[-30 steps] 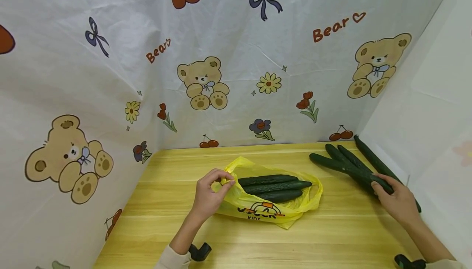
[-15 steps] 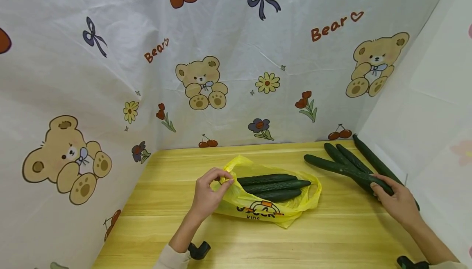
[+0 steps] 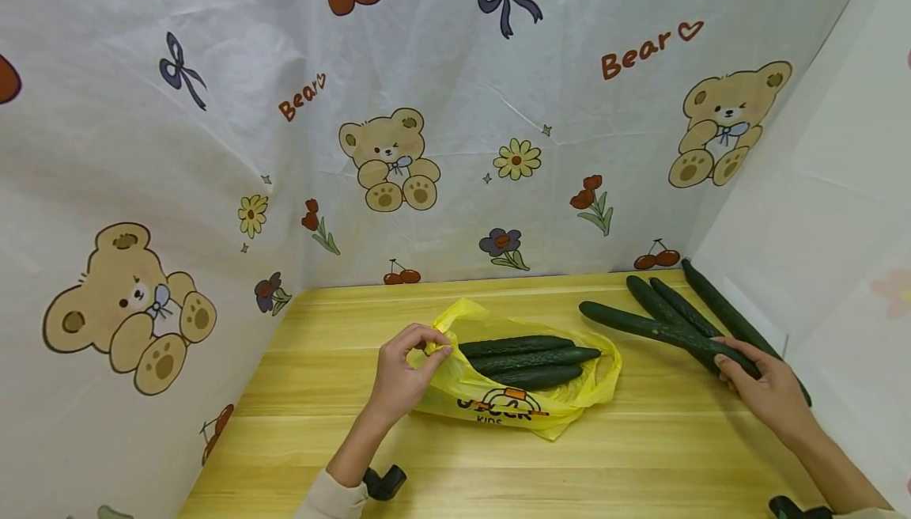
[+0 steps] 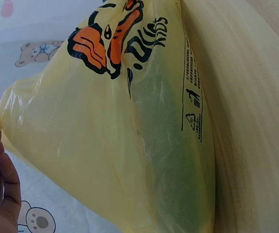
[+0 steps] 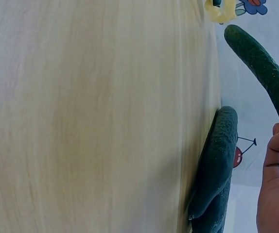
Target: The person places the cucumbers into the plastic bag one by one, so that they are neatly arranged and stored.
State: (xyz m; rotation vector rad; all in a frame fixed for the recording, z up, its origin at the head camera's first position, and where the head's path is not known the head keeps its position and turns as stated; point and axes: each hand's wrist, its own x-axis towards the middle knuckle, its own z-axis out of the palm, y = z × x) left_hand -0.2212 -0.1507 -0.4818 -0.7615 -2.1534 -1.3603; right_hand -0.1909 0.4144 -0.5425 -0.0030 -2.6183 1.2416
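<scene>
My left hand (image 3: 406, 373) pinches the left rim of a yellow plastic bag (image 3: 491, 404). Inside the bag's mouth lie 3 dark green cucumbers (image 3: 534, 359); the left wrist view shows the bag film (image 4: 91, 145) drawn taut up to the fingertips, a green shape dim behind it. At the right, my right hand (image 3: 769, 392) grips a cucumber (image 3: 633, 323) by its near end, its far end pointing left toward the bag. In the right wrist view this cucumber (image 5: 258, 60) is raised off the table, apart from the cucumbers (image 5: 212, 165) lying below.
Beneath the held one, two cucumbers (image 3: 679, 305) lie side by side on the wooden table (image 3: 569, 471). Another cucumber (image 3: 726, 305) rests along the white right wall (image 3: 840, 210). A bear-printed sheet (image 3: 455, 68) rises behind the table.
The cucumber in my right hand has swung its far end left, away from the others, and lifted. My left hand keeps its pinch on the bag rim.
</scene>
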